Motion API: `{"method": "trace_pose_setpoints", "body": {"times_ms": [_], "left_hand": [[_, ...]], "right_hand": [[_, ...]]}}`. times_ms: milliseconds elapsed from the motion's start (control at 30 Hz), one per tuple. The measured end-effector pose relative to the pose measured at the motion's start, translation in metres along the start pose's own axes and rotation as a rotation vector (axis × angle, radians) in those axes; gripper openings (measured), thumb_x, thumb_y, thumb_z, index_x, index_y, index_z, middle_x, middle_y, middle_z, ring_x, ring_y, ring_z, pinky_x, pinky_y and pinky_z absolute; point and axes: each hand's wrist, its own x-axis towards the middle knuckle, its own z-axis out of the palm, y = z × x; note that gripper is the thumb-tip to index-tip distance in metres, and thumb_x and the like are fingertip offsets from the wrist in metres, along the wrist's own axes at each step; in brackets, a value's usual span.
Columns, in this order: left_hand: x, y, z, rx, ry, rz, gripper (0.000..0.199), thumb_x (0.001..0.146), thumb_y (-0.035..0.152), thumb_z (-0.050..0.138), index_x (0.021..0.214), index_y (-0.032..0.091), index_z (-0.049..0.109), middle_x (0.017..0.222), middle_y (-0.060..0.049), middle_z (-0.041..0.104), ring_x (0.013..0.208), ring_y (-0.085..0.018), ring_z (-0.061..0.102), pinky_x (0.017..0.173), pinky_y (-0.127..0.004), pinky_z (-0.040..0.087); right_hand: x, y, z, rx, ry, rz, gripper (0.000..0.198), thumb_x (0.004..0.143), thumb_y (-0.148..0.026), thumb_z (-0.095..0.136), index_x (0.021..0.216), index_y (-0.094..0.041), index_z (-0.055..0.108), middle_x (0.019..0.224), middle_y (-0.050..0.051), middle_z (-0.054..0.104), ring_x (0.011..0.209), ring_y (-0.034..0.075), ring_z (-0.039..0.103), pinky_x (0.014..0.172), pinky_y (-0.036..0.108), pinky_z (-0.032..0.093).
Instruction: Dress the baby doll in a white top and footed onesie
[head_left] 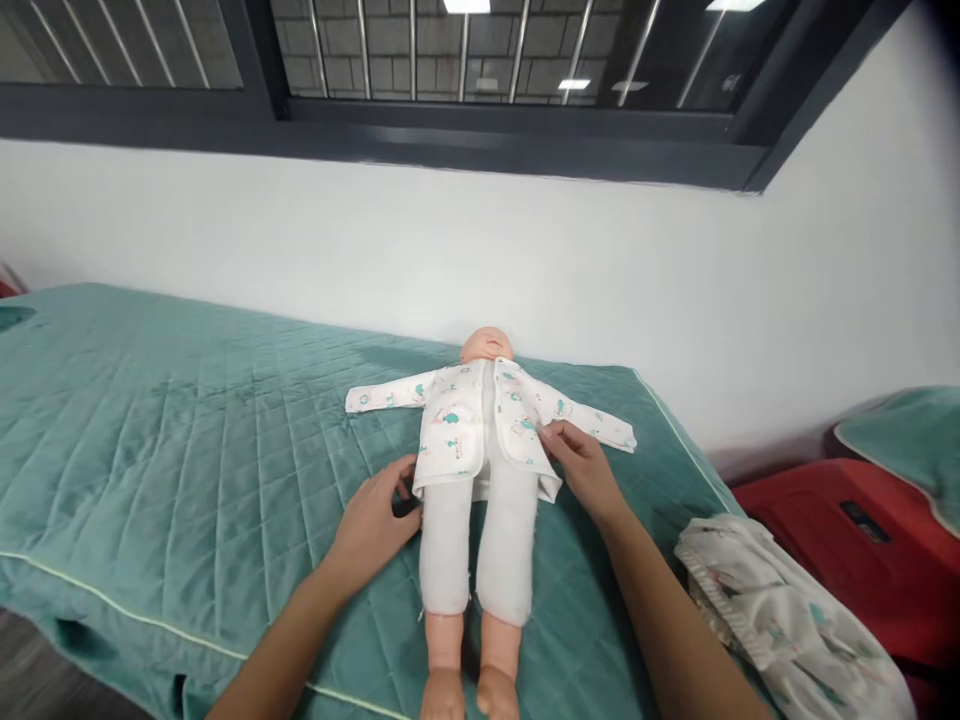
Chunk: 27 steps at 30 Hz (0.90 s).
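Note:
A baby doll (489,345) lies on its back, head toward the wall and feet toward me. It wears a white printed baby jacket (452,425), its front parted down the middle and its sleeves spread to both sides. White cloth covers the body and legs; the lower legs and feet are bare. My right hand (581,465) pinches the jacket's right-hand side near the waist. Beside the doll's hip on the left is my left hand (379,515), its thumb and fingers apart near the hem; some fingertips are hidden against the doll's side.
The doll rests on a bed with a green quilted cover (225,450). Crumpled printed white cloth (787,610) lies at the lower right, next to a red plastic piece (847,540) and green fabric (911,450). Behind stand a white wall (375,250) and a dark-framed window (510,140).

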Motion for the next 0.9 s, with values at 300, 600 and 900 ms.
{"method": "trace_pose_setpoints", "body": {"times_ms": [300,600,900], "left_hand": [[0.000,-0.013,0.007,0.067,0.058,0.047,0.036,0.087,0.036,0.051,0.121,0.027,0.057,0.105,-0.004,0.069,0.093,-0.023,0.063,0.085,-0.037,0.047],[-0.013,-0.009,0.001,-0.029,0.216,0.056,0.015,0.085,0.030,0.050,0.093,0.024,0.061,0.087,0.001,0.069,0.079,-0.018,0.062,0.074,-0.029,0.045],[-0.008,-0.009,0.000,-0.045,0.216,0.164,0.014,0.086,0.028,0.050,0.092,0.022,0.060,0.097,-0.003,0.065,0.094,-0.019,0.060,0.084,-0.032,0.046]], "right_hand": [[-0.076,-0.005,0.006,-0.247,0.133,0.020,0.032,0.090,-0.051,0.054,0.097,-0.020,0.060,0.087,0.005,0.064,0.077,0.020,0.056,0.073,0.032,0.043],[-0.079,-0.004,0.013,-0.511,0.219,-0.020,0.024,0.089,-0.044,0.052,0.095,-0.021,0.057,0.074,0.002,0.062,0.065,0.019,0.055,0.064,0.031,0.040],[-0.095,-0.008,0.012,-0.549,0.317,-0.148,0.032,0.083,-0.023,0.051,0.114,-0.023,0.055,0.091,0.005,0.057,0.080,0.022,0.056,0.071,0.036,0.046]]}}
